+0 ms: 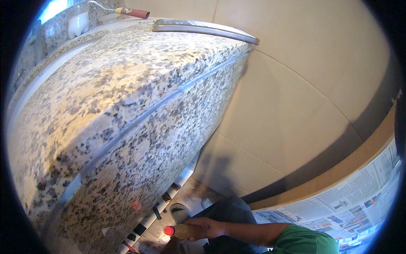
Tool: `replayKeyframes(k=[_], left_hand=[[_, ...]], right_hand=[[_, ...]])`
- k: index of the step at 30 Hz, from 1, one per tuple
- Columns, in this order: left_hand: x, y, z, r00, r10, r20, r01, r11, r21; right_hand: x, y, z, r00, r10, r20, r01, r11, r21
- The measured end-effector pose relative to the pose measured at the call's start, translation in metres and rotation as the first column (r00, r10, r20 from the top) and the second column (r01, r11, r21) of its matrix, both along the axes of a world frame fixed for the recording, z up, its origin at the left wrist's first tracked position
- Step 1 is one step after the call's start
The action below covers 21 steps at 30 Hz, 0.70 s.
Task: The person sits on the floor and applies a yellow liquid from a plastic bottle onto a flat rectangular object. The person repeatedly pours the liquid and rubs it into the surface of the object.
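Low in the picture, my right hand reaches in from the right, under a green sleeve. Its fingers wrap round a small yellowish bottle with a red cap, which points left. The bottle is above the floor, beside the lower part of the speckled granite face. My left hand is outside the picture.
On the granite top lie a flat silver-edged slab and a tool with a red handle. A clear bottle with white contents stands at the far left. A newspaper-covered panel curves along the right.
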<state>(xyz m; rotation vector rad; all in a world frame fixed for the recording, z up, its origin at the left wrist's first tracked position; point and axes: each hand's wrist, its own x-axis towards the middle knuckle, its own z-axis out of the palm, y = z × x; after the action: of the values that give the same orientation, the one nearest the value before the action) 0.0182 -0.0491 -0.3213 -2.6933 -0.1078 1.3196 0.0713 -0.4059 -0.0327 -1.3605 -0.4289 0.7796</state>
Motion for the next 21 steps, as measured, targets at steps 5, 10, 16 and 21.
replayKeyframes(k=[5,10,16,21], left_hand=[[-0.005,0.004,-0.004,1.000,0.003,-0.009,-0.002,1.000,0.021],[-0.008,-0.008,-0.008,0.999,-0.029,-0.019,0.028,0.999,-0.030],[0.001,-0.049,0.006,0.995,-0.104,-0.006,0.098,0.956,-0.277],[0.011,-0.082,0.059,0.985,-0.168,0.035,0.163,0.853,-0.495]], right_hand=[[0.000,0.000,-0.006,1.000,-0.009,-0.010,0.009,1.000,-0.025],[-0.005,-0.005,-0.012,0.997,-0.018,-0.070,0.019,1.000,0.004],[0.009,-0.002,0.026,0.998,0.063,-0.021,-0.065,0.992,-0.113],[-0.003,-0.008,0.011,0.996,-0.034,-0.082,0.047,0.985,0.165]])
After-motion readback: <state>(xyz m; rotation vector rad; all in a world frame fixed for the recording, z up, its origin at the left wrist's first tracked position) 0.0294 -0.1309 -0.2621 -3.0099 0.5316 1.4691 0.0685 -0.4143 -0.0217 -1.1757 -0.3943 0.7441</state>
